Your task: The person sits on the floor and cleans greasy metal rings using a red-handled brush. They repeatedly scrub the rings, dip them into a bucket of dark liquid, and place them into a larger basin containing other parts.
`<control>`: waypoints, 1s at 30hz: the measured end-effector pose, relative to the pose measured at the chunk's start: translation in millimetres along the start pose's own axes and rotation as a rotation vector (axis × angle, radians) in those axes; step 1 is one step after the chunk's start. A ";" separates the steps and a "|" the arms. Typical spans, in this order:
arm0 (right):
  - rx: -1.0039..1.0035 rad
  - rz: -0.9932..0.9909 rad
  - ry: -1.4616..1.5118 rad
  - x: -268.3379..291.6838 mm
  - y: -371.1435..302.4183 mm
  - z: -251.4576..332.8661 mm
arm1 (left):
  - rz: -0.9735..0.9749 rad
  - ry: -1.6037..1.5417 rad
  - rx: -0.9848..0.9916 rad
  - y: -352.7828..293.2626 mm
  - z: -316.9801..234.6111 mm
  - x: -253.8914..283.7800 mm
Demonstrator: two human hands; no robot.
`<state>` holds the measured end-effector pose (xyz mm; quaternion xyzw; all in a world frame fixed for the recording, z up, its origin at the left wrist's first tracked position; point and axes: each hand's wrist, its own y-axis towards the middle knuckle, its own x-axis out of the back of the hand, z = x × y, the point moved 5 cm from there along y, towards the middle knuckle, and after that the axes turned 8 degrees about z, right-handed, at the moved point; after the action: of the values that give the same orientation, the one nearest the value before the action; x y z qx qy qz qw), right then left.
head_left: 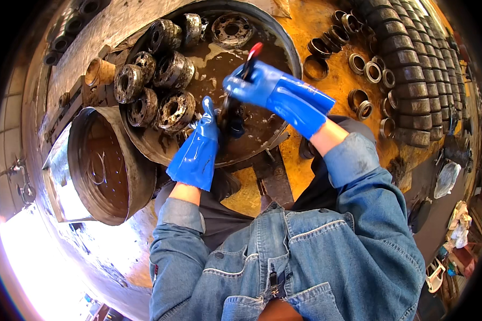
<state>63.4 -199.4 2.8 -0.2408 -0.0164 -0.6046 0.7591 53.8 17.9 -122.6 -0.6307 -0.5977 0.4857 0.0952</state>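
Both my hands wear long blue rubber gloves over a wide round metal tub point(293, 45) of murky brown liquid. My right hand point(254, 85) is closed round a black-handled tool with a red end point(256, 50); its working end is hidden. Below and left of it, my left hand point(204, 134) has its thumb up against a dark, wet, oily part point(230, 113). Blue fingertips show beyond that part, whose kind I cannot make out. Several grimy ring-shaped metal wheel parts point(175, 111) are heaped at the tub's left side, and a round holed metal piece point(232, 30) lies at its far side.
A metal drum point(124, 160) with dark liquid and a wire loop stands left of the tub. A rusty cup point(99, 71) sits on its far left. Loose metal rings point(357, 63) lie on the yellowish floor at right, beside tall stacked rows of dark cylindrical parts point(412, 80).
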 end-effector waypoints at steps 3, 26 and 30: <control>-0.236 -0.023 0.207 29.0 0.5 -26.6 | -0.073 0.064 -0.035 20.4 0.8 15.2; -0.205 -0.070 -0.045 25.3 -12.1 -17.8 | 0.049 -0.251 0.063 -18.2 -5.5 -46.2; 0.320 -0.111 0.235 0.6 12.8 3.8 | 0.061 -0.158 0.106 -30.2 -2.5 -57.0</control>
<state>76.4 -196.5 1.9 -0.0438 -0.0369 -0.6591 0.7499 46.3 -21.1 -71.7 -0.6023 -0.5574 0.5676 0.0662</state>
